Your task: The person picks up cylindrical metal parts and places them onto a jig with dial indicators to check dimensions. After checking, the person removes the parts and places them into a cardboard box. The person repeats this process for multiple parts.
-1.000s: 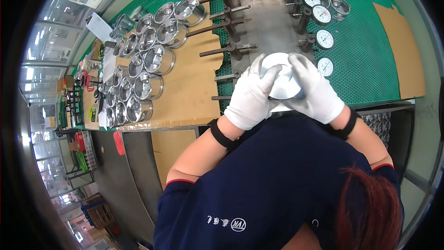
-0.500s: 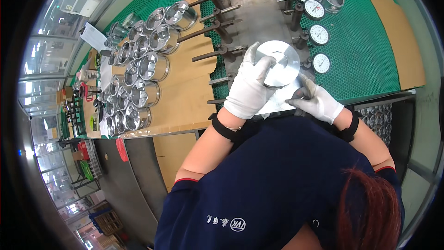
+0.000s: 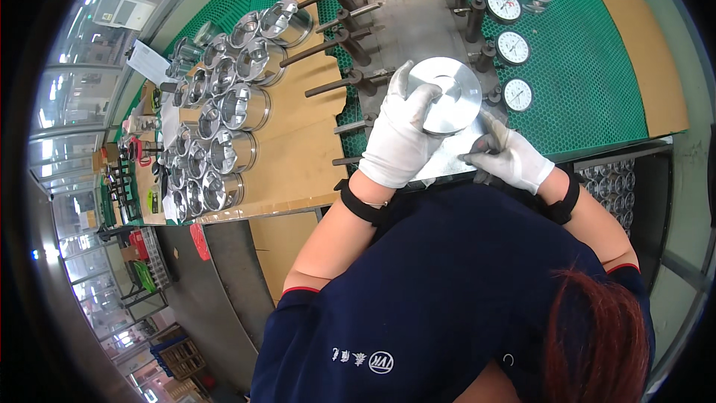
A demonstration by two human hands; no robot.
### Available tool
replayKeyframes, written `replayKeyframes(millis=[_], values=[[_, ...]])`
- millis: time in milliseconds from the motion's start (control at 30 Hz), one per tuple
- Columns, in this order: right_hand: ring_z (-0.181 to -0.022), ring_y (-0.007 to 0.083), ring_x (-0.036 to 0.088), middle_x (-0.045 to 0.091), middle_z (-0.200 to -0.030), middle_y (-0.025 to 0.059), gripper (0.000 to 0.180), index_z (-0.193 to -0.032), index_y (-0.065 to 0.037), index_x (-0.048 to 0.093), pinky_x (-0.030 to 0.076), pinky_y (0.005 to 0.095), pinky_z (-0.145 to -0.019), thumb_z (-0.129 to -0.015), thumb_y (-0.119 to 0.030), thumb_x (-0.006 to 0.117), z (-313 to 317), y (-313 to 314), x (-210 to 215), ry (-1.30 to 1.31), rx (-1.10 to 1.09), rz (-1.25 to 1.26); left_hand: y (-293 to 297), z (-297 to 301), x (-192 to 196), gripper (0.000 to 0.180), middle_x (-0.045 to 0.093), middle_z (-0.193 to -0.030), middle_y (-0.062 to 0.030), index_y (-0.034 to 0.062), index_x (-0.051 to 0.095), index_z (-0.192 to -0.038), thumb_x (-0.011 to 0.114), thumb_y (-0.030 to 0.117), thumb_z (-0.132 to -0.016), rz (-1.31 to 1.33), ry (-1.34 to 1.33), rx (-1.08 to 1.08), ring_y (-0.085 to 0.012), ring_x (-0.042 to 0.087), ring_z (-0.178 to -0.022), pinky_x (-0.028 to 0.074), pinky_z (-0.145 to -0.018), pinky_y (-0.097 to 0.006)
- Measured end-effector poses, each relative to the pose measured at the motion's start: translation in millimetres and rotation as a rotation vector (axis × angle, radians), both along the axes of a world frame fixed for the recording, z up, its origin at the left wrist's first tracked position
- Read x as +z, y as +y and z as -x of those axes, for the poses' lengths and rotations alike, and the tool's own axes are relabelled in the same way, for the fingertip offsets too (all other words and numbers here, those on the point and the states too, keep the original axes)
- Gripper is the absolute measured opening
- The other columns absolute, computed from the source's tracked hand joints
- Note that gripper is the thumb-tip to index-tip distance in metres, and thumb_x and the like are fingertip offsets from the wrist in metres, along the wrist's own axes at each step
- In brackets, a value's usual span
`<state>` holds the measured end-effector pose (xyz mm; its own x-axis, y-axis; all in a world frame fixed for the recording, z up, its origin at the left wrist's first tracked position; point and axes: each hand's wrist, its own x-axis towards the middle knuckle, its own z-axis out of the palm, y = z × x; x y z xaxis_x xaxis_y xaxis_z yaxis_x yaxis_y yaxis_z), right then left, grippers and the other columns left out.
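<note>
Gripping a round, silver, flat-topped metal piston (image 3: 446, 94) from its near-left side, the white-gloved left hand (image 3: 401, 134) has its fingers curled over the rim and the thumb raised along the edge. The piston sits over a grey steel plate (image 3: 418, 19) that lies on the green mesh mat (image 3: 589, 67) covering the bench, directly ahead of the person's chest. The white-gloved right hand (image 3: 513, 157) rests low on the near edge of that plate, just beside and below the piston but apart from it; its fingers are bent inward with darkened tips, and whether it pinches anything small cannot be told.

Dark metal pegs (image 3: 335, 86) stick out leftward from the plate's left side, and upright posts line its right side. Four round white-faced dial gauges (image 3: 513, 47) stand in a curved row just right of the piston, the nearest one (image 3: 517, 94) close to its rim. Left of the plate, a brown cardboard sheet (image 3: 298, 149) carries rows of shiny hollow pistons (image 3: 231, 151) lying packed together, well apart from both hands. Another brown cardboard sheet (image 3: 649, 52) lies on the mat at the far right.
</note>
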<state>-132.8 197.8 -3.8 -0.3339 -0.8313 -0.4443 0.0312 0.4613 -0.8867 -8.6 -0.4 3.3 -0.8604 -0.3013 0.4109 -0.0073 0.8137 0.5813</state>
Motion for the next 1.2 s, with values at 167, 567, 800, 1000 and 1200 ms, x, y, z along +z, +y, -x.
replayKeyframes(millis=[167,567,800,1000,1200], values=[[-0.083,0.0217,0.069,0.070,-0.094,0.0153,0.096,-0.157,0.004,0.022,0.055,0.0310,-0.078,-0.086,-0.028,0.077,1.3,2.7,10.5,0.275,0.121,-0.061,6.2,-5.1,19.5,0.060,0.055,-0.134,-0.0301,0.0067,0.057,-0.114,0.089,0.018,-0.064,-0.071,0.045,-0.012,-0.0443,0.061,-0.117,0.054,-0.096,-0.046],[-0.091,0.0243,0.072,0.067,-0.118,0.0171,0.048,-0.135,0.001,0.055,0.060,0.0342,-0.073,-0.103,-0.034,0.048,134.6,64.7,26.2,-0.080,-0.817,0.463,53.4,7.8,85.8,0.075,0.058,-0.128,-0.0152,-0.0033,0.035,-0.151,0.073,0.004,-0.087,-0.767,0.014,-0.240,-0.0176,0.067,-0.093,0.057,-0.082,-0.031],[-0.046,0.0104,0.042,0.048,-0.062,-0.0012,0.027,-0.092,-0.012,0.061,0.031,0.0264,-0.041,-0.097,-0.038,0.061,320.5,82.7,-43.7,-0.011,-0.996,0.135,65.5,-59.7,53.7,0.037,0.074,-0.096,-0.0121,-0.0057,0.057,-0.126,0.064,0.007,-0.092,-0.583,-0.128,0.372,-0.0173,0.072,-0.087,0.056,-0.077,-0.029],[-0.073,0.0132,0.059,0.070,-0.089,-0.0024,0.032,-0.112,-0.018,0.072,0.044,0.0324,-0.062,-0.101,-0.043,0.055,470.1,61.3,-146.5,-0.106,-0.788,0.063,98.8,-101.9,50.1,0.029,0.074,-0.098,-0.0153,0.0001,0.065,-0.118,0.065,0.016,-0.094,-0.559,-0.131,0.731,-0.0246,0.072,-0.089,0.056,-0.081,-0.034],[-0.079,0.0132,0.061,0.072,-0.104,-0.0014,0.040,-0.127,-0.018,0.067,0.050,0.0257,-0.066,-0.103,-0.047,0.053,545.4,30.6,-188.4,-0.340,-0.748,0.002,106.8,-114.8,72.3,0.032,0.071,-0.096,-0.0111,-0.0013,0.064,-0.121,0.067,0.016,-0.095,-0.522,-0.294,0.798,-0.0160,0.067,-0.084,0.054,-0.077,-0.030]])
